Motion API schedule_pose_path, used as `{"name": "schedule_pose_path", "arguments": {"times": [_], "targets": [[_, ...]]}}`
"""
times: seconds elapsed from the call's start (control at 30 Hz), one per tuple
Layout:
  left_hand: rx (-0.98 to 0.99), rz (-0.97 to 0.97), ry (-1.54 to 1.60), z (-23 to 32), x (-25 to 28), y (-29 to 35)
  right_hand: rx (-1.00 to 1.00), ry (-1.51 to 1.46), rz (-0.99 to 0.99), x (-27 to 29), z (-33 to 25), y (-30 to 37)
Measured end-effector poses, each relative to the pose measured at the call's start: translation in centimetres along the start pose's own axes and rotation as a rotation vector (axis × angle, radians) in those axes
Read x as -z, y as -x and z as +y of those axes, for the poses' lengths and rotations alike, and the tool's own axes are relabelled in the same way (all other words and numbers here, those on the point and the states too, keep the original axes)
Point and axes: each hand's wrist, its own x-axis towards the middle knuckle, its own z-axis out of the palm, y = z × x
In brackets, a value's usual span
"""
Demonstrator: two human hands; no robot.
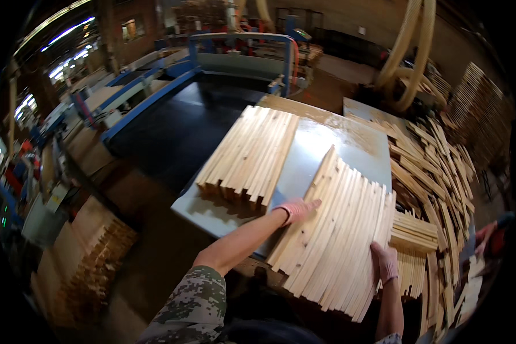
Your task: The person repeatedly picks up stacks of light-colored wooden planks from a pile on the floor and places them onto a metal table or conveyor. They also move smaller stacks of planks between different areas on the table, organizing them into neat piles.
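A slanting row of pale wooden strips (338,235), laid side by side, lies between my hands, its near end reaching past the table's front edge. My left hand (298,211), in a pink knit glove, grips the row's left side, its fingers stretched along the outermost strip. Against the right side, my right hand (386,261), gloved alike, is closed round the edge strips; part of its fingers is hidden. The strips' ends are uneven, and one on the left juts out at the far end. A second block of strips (249,152) rests on the grey tabletop (309,140) to the left.
Loose strips (436,178) lie heaped on the right, beside a small stack of strips (413,232). Beyond the table stands a blue-framed machine with a black bed (195,109). Stacked boards (86,258) stand at lower left. Another person's hand (486,235) shows at far right.
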Motion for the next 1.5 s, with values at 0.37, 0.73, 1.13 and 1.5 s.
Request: {"name": "schedule_pose_path", "arguments": {"times": [0.37,0.73,1.13,1.5], "targets": [[-0.769,0.816,-0.481,5.3,14.8,-5.8,-0.046,-0.138,0.010,-8.0,-8.5,-14.0],[-0.041,0.786,-0.377,-16.3,34.4,-0.9,-0.077,0.102,0.019,-15.7,-14.3,-17.3],[-0.131,0.812,-0.239,-26.0,49.7,2.5,0.012,0.042,-0.143,-32.8,-20.2,-9.9],[0.090,0.768,-0.378,-42.5,76.5,8.7,0.006,0.045,-0.176,-62.9,-31.2,-1.7]]}}
